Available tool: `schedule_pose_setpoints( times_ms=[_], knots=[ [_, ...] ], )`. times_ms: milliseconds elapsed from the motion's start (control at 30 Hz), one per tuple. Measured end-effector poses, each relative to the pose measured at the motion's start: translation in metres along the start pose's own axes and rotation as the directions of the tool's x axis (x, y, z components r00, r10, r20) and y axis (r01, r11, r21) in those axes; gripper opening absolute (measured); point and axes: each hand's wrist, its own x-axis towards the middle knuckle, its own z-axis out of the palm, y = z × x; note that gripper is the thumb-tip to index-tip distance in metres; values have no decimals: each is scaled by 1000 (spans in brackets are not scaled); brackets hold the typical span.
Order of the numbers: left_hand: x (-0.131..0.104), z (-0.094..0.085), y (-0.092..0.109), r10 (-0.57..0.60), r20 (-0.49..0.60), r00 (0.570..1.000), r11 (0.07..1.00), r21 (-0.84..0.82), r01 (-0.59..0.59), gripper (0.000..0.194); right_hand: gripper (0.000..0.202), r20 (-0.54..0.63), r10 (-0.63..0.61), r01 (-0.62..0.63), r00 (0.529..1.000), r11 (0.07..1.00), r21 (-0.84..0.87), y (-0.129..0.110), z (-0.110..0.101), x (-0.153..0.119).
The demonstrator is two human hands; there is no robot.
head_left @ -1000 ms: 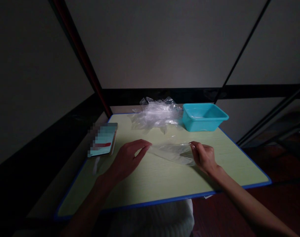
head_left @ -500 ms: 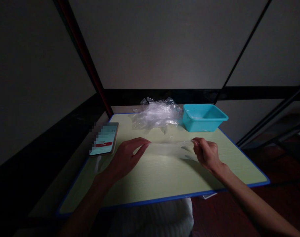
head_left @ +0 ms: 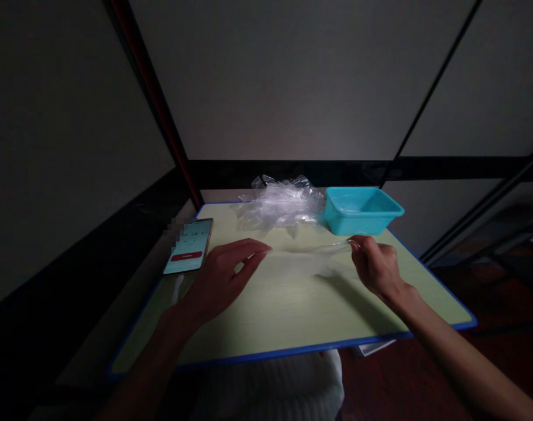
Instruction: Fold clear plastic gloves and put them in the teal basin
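Note:
A thin, clear plastic bag (head_left: 296,261) is stretched above the table between my hands, its lower part blurred. My left hand (head_left: 226,272) pinches one end between thumb and fingers. At the other end, my right hand (head_left: 375,266) is closed on the bag's edge, in front of the turquoise basket. Behind the held bag, a crumpled pile of clear plastic bags (head_left: 284,203) lies at the back of the table. The turquoise basket (head_left: 358,222) stands to the right of that pile.
The pale green table (head_left: 266,333) has a blue edge. A phone (head_left: 188,248) with a lit screen is at its left side, near a small white object (head_left: 177,289). Wall panels rise behind the table.
My right hand has moved slightly up and to the right, raising its end of the plastic bag. My left hand has barely moved and keeps its pinch.

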Motion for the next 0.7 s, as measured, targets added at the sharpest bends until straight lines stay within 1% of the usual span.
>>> schedule_pose_setpoints(
  times_ms=[133, 267, 367, 433, 567, 700],
  knots=[
    [2, -9, 12, -36, -1, 999, 999, -34, 36, 26, 20, 23, -17, 18, 1000, 1000, -9, 3, -16, 13],
    [2, -17, 21, -72, 0, 997, 993, -96, 71, 26, 21, 38, -3, 4, 999, 1000, -16, -1, -38, 29],
    [0, -22, 27, -72, -17, 997, 988, -136, 69, 24, 20, 21, 27, -28, 999, 999, 35, -7, -56, 38],
    [-2, -24, 31, -83, -25, 996, 983, -163, 78, 23, 18, 34, 62, -65, 998, 993, 95, -10, -66, 43],
    [-6, -29, 40, -112, -48, 993, 970, -221, 99, 19, 17, 121, 121, -140, 985, 976, 166, -17, -86, 50],
    [-8, -33, 49, -169, -122, 978, 948, -291, 127, 19, 17, 191, 162, -200, 968, 959, 201, -20, -99, 59]
  ],
)
